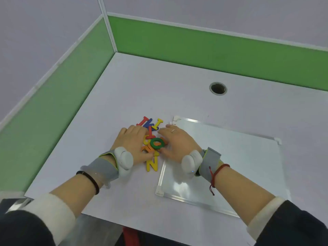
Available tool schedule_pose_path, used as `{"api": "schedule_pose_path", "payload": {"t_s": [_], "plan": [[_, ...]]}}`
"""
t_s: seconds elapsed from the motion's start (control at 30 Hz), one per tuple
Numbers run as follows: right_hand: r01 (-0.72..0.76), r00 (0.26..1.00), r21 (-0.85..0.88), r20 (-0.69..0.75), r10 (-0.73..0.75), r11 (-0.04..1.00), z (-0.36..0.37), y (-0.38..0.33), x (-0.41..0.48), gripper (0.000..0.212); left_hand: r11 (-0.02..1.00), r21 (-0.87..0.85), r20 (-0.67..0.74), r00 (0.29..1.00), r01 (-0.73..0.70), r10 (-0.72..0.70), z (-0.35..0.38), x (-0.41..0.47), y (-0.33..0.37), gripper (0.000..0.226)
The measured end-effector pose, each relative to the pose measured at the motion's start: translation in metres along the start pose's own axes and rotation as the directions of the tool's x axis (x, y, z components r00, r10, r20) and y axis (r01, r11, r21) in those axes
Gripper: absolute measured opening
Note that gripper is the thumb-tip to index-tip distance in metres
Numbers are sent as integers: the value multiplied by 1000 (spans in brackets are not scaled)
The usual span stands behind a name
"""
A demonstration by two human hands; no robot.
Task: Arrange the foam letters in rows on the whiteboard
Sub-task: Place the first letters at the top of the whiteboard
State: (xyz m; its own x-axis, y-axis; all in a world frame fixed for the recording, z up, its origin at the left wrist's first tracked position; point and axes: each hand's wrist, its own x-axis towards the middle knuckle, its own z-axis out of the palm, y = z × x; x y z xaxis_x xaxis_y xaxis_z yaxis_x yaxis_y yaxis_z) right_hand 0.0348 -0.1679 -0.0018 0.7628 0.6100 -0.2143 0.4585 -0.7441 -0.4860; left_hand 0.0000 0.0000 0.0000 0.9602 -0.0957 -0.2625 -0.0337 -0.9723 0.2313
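A heap of coloured foam letters [150, 137] lies on the white desk just left of the whiteboard [236, 167]. A green O [157, 143] tops the heap, a yellow N [152, 164] lies at its near end, and red, blue and yellow pieces stick out at the far end. My left hand [135, 142] rests on the left side of the heap, fingers spread over the letters. My right hand [174, 141] cups the right side, its thumb by the green O. Neither hand has lifted a letter. The whiteboard's surface is bare.
A round cable hole [218, 88] sits in the desk [124, 96] behind the whiteboard. Green partition walls [195, 48] close off the far and left sides. Both wrists carry grey straps with white sensor pods. The desk's front edge runs just under my forearms.
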Motion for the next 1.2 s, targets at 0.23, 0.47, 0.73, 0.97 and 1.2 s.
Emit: {"api": "schedule_pose_path", "payload": {"t_s": [0.23,0.47,0.73,0.97,1.2], "plan": [[4,1000,-56,-23,-5,998,9,-6,13,48,989,117,6,996,-94,94,5,4,-12,68],[-28,999,-15,-36,27,1000,7,-8,14,49,991,80,-29,994,-107,110,4,4,-15,49],[-52,996,-24,-67,51,998,-3,-2,9,46,993,6,-100,988,-117,117,-7,8,-14,51],[-146,977,-31,-161,139,989,-15,19,-7,38,979,-24,-198,961,-201,192,-7,25,14,48],[-286,934,-28,-231,272,958,-28,46,-22,37,967,-49,-219,947,-250,234,-1,46,38,34]]}}
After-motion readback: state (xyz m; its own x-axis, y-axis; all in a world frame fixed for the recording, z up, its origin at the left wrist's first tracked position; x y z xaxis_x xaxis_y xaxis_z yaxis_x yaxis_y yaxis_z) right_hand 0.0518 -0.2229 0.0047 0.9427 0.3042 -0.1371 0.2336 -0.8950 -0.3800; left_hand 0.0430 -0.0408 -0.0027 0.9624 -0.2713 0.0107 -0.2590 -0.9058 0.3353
